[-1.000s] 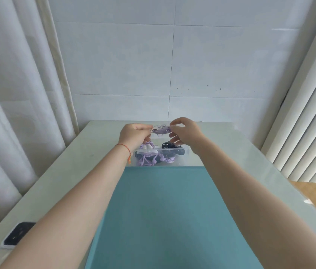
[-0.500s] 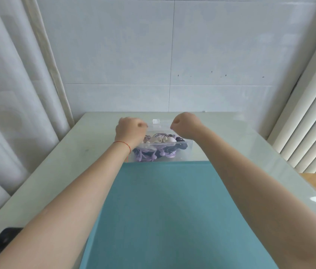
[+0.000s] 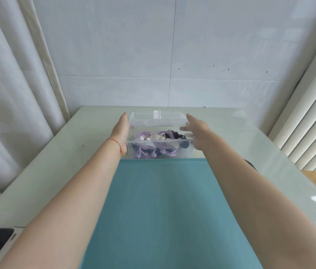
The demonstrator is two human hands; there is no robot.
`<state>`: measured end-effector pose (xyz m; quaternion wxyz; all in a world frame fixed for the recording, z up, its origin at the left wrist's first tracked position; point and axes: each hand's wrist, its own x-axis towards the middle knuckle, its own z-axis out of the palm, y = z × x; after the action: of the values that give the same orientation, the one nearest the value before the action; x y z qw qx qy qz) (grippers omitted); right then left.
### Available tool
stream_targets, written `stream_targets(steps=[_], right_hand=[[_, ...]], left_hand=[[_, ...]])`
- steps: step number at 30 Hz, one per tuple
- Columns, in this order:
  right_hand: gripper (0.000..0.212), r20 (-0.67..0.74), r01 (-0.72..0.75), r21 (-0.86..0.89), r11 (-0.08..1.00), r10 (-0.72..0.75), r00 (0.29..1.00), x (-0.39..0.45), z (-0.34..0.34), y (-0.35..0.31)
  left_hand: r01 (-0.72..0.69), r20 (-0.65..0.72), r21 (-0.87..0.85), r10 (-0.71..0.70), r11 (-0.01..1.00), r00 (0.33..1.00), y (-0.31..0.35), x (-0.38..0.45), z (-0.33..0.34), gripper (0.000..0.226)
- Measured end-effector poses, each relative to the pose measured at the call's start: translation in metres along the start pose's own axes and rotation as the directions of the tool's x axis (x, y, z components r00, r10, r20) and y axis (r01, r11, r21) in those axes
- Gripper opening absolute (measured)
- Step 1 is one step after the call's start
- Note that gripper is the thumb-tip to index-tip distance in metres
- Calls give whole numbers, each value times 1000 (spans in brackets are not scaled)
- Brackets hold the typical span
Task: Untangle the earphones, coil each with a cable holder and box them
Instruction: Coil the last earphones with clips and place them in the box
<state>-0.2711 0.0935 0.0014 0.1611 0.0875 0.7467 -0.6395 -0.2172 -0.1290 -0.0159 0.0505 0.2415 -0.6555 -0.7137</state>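
My hands flank the clear box (image 3: 159, 150) on the worktop (image 3: 87, 136).

Left hand (image 3: 121, 133) flat against its side, right hand (image 3: 197, 133) spread wide — purple and black earphones (image 3: 153, 146) inside.

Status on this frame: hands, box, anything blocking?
Left hand and right hand open, flat against the clear box ends. Coiled earphones inside; lid raised at the back. Nothing blocking.

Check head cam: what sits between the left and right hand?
The clear plastic box, holding coiled purple earphones and a dark set. The left hand and right hand flank its ends with straight fingers; contact unclear.
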Motion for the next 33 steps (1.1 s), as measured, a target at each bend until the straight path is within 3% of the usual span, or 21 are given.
stream_targets(steps=[5, 10, 14, 19, 23, 27, 30, 33], right_hand=[[45, 1, 3, 44, 999, -3, 1000, 6, -3, 6], [39, 9, 99, 109, 989, -101, 995, -4, -1, 8], [26, -3, 172, 172, 970, -174, 985, -11, -1, 9], [29, 18, 214, 332, 919, -233, 972, -7, 0, 15], [39, 27, 218, 406, 888, -251, 968, -2, -3, 19], [52, 62, 241, 366, 899, -282, 958, 3, -5, 15], [49, 22, 209, 366, 907, -233, 972, 4, -6, 14], [36, 18, 114, 544, 831, -147, 989, -1, -10, 11]], left_hand=[[-40, -21, 73, 42, 997, 999, -5, 13, -5, 57], [-14, 100, -133, 27, 991, 995, -3, 8, -3, 70], [-45, 125, -192, 70, 980, 990, -3, 7, -5, 67], [-58, 82, -216, 78, 975, 994, -1, 4, -5, 54], [-111, 26, -224, 120, 968, 992, -7, 3, -3, 45], [-153, -31, -232, 150, 961, 988, -9, 0, 2, 22], [-158, -54, -310, 149, 937, 987, -14, 5, 0, 28], [-168, -48, -383, 162, 908, 986, -18, 5, -4, 45]])
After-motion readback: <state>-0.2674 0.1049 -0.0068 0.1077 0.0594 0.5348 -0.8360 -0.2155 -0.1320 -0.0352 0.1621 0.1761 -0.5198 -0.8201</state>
